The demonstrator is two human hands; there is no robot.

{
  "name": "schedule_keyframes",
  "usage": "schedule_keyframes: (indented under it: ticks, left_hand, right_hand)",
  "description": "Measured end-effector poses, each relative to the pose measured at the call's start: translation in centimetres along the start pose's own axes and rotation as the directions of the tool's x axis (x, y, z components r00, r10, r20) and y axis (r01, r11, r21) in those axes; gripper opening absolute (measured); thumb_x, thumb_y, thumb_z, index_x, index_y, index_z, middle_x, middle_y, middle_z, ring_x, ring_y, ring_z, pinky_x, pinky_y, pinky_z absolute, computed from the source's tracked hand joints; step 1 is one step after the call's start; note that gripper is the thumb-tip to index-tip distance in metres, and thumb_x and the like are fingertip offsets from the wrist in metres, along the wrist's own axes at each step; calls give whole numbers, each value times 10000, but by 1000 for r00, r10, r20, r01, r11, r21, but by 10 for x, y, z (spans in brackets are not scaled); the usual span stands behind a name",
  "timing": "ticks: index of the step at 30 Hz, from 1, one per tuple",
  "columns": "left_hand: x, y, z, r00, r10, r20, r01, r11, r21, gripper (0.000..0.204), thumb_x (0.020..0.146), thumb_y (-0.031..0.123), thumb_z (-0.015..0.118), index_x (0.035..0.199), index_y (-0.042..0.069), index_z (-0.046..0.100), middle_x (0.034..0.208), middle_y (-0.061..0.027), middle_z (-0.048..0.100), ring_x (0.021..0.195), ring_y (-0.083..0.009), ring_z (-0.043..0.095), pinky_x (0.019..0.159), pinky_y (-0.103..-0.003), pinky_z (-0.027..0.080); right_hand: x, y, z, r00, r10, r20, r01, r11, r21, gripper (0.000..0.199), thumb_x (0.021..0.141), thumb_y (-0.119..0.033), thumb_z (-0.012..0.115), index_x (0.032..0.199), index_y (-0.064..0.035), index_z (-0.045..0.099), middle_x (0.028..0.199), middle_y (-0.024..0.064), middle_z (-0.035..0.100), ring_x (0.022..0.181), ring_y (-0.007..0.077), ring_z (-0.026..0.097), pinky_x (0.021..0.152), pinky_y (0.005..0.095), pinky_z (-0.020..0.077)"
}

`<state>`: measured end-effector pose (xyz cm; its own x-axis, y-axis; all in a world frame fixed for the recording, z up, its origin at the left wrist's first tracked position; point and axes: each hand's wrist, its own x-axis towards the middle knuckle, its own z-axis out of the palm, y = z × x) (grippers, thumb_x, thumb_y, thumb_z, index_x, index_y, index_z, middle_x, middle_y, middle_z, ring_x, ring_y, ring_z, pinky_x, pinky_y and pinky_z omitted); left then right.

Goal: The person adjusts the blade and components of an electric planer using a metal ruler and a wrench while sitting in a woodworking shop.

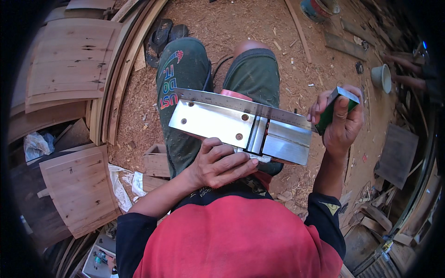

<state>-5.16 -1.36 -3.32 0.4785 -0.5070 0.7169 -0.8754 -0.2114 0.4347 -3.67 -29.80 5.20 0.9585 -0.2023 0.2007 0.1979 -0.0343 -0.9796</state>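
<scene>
An electric hand planer (211, 119) lies across my lap with its shiny metal sole facing up. The slot with the cutter drum shows across the sole, right of its middle. My left hand (218, 163) is closed on the planer's near side, fingertips beside the slot. In my right hand (342, 121) is the green stock of a try square (327, 116), gripped between thumb and fingers. Its long steel ruler blade runs left along the sole's far edge. Whether the blade touches the sole all along, I cannot tell.
Wooden panels (74, 60) and long boards (121, 74) are stacked at the left. Shavings cover the floor (222, 28). Sandals (162, 34) lie beyond my knees. At the right are a pale bucket (381, 78), a dark flat board (397, 155) and another person's limbs (410, 72).
</scene>
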Motion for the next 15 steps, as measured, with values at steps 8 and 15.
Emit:
schedule_keyframes:
  ticks: [8,15]
  left_hand:
    - [0,0,1,1000,-12,-9,12,1000,-21,448,760,304,934,1171,218,778,1058,93,660,890,-130,588,823,-339,429]
    - [-2,0,4,999,-26,-36,24,999,-45,419,760,290,941,1123,200,753,1074,75,687,884,-138,585,829,-343,425]
  right_hand:
    - [-3,1,0,1000,-13,-20,13,1000,7,311,1123,-331,559,1277,-73,477,803,123,631,642,166,614,575,299,522]
    - [-6,1,0,999,-4,-32,4,1000,-2,328,1115,-341,572,1270,-70,473,806,126,634,637,162,611,575,292,517]
